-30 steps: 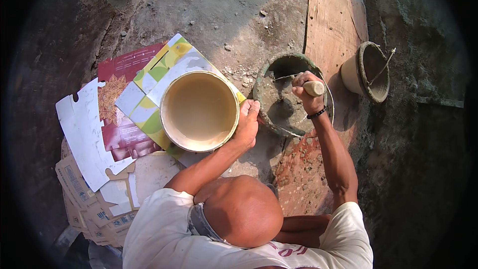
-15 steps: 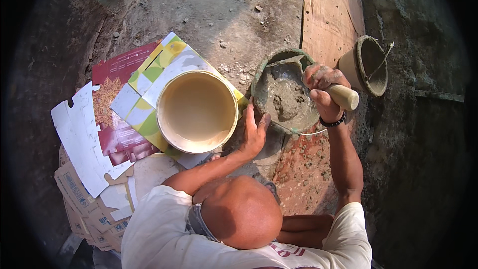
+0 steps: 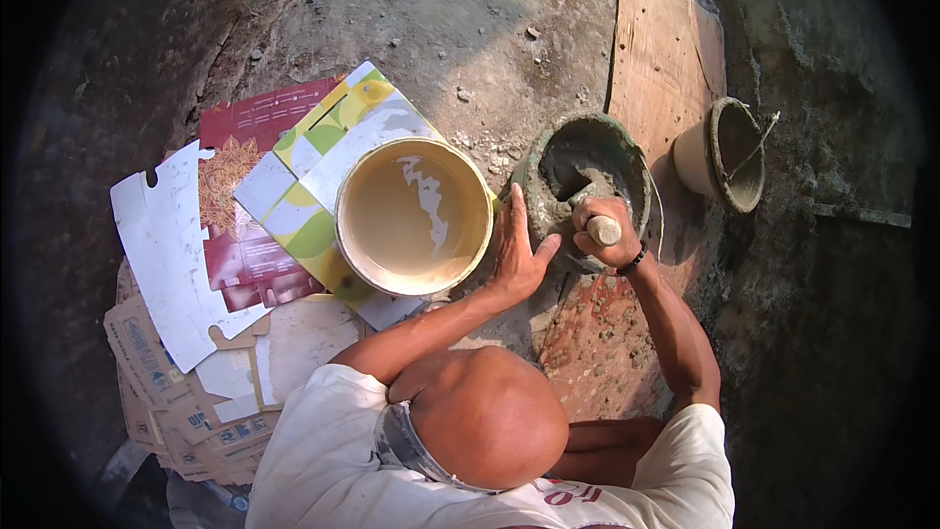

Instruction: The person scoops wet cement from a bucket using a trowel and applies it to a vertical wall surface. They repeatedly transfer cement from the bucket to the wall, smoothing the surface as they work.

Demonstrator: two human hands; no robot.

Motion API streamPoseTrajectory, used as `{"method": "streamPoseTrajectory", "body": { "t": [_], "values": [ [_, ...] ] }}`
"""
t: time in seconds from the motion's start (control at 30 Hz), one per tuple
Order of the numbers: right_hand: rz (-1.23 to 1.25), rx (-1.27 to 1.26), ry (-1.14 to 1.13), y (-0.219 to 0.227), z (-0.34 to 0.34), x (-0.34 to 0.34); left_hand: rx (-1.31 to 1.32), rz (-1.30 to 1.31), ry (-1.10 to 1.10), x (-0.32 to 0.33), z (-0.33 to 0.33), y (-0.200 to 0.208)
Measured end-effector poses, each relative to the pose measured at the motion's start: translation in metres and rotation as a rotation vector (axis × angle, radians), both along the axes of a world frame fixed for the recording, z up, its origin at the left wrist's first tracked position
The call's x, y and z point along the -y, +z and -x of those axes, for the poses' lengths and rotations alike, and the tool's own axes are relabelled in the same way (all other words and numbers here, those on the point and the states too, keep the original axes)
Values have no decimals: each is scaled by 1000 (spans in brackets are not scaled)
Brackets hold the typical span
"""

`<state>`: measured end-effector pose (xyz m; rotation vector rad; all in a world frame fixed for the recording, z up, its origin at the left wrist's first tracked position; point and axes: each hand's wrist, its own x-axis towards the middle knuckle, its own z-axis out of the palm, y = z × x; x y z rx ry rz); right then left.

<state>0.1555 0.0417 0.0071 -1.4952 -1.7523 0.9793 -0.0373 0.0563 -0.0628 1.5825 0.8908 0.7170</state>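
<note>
My right hand (image 3: 609,227) is closed around the wooden handle (image 3: 604,230) of a trowel, whose blade is mostly hidden down in the mortar. The wet grey mortar (image 3: 617,184) lies in a dark, mortar-crusted bucket (image 3: 534,159) in front of me. My left hand (image 3: 519,253) rests against the near left side of that bucket, its fingers stretched out and the thumb apart. Just left of this hand stands a round cream bucket (image 3: 345,247) of cloudy tan water, with light reflected on its surface.
Printed cardboard sheets (image 3: 259,167) lie under and left of the water bucket, with brown flattened cartons (image 3: 147,343) nearer. A second bucket (image 3: 693,162) lies tipped by the right wall. Beyond the mortar is a wooden board (image 3: 661,59); small stones dot the ground.
My right hand has come down and nearer, bringing the trowel handle upright over the mortar. The bucket's wire handle now lies at its right side. My left hand stays at the bucket.
</note>
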Motion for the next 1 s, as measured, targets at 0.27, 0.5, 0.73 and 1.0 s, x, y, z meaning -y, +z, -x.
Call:
{"method": "streamPoseTrajectory", "body": {
  "t": [0.27, 0.5, 0.73, 1.0],
  "values": [
    [-288, -423, -108, 97, 18, 12, -19, -59, 31, -1, 0, -11],
    [-162, -514, -730, 2, -11, 0, -43, -61, -1, -4, -4, -6],
    [-219, -118, -929, -26, -10, -66, -43, -77, 5, -5, -4, -7],
    [-547, -311, -921, 13, -24, -75, -4, -98, 13, -7, -5, -11]
  ]
}}
